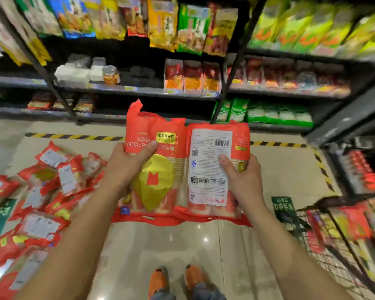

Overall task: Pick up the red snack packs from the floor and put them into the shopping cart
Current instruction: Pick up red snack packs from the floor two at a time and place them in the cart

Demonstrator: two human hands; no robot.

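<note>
As red snack packs (pixel 37 191) litter the floor (pixel 171 245) at nine o'clock, the left hand (pixel 128 167) and right hand (pixel 241 178) clutch a pair of packs (pixel 171 169), shopping cart (pixel 330 264) at four o'clock.

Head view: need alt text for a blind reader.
The left hand and right hand each grip one of two red packs, held side by side before stocked shelves. More lie in a pile on the floor at left; a wire cart with packs inside stands at right.
</note>
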